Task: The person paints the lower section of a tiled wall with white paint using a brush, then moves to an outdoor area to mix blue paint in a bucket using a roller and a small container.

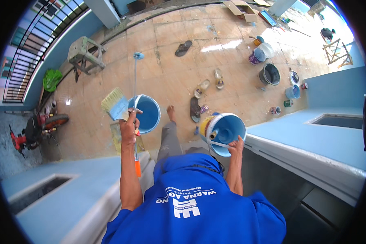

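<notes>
You're high up, looking straight down past your blue shirt to a tiled floor far below. Your left hand is wrapped shut around several things at once: a wide paintbrush w/ bristles tinted blue, the wire handle of a small bucket of blue paint, and, it seems, a long roller pole w/ an orange grip near you and the roller head at the far end. Fingers are curled tight together; exactly which finger pins which item I can't tell. Your right hand grips the near rim of a second, bigger bucket, blue inside, tilted w/ its mouth toward you; fingers hook over the edge, thumb hidden.

Blue-painted ledges run near left and right.

On the floor: more paint cans, sandals, a stool far left, a motorbike at left.

Step in hand, as I judge it: carrying paint gear while both hands are loaded, at height. Next move calls for setting one bucket on a ledge first, kept level, to free a hand before brushing. Spill or drop risk is real.
</notes>
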`<state>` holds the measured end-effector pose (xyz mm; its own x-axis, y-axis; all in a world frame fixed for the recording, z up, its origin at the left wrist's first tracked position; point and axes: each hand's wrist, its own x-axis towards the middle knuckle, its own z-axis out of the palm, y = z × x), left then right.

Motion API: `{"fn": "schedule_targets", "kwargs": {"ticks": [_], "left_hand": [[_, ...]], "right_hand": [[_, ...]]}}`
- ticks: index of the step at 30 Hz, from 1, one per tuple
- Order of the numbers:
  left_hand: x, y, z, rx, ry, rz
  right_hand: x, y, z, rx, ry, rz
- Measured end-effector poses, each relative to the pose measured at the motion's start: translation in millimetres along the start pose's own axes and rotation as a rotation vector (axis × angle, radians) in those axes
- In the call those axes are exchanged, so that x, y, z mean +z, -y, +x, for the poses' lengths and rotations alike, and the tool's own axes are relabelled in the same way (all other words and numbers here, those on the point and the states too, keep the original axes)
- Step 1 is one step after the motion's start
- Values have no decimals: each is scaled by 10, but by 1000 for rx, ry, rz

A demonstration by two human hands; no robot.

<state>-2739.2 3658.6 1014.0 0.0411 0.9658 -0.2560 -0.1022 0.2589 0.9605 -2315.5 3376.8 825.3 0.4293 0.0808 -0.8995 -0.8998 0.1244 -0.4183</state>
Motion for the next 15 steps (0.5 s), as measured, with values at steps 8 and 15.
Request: {"fn": "schedule_targets", "kwargs": {"ticks": [8,15], "left_hand": [[153,-420,2206,-81,149,46],[788,-811,3432,-79,330,158]], "right_hand": [[864,231,-101,-102,-334,345],[1047,355,-425,-183,-488,534]]}}
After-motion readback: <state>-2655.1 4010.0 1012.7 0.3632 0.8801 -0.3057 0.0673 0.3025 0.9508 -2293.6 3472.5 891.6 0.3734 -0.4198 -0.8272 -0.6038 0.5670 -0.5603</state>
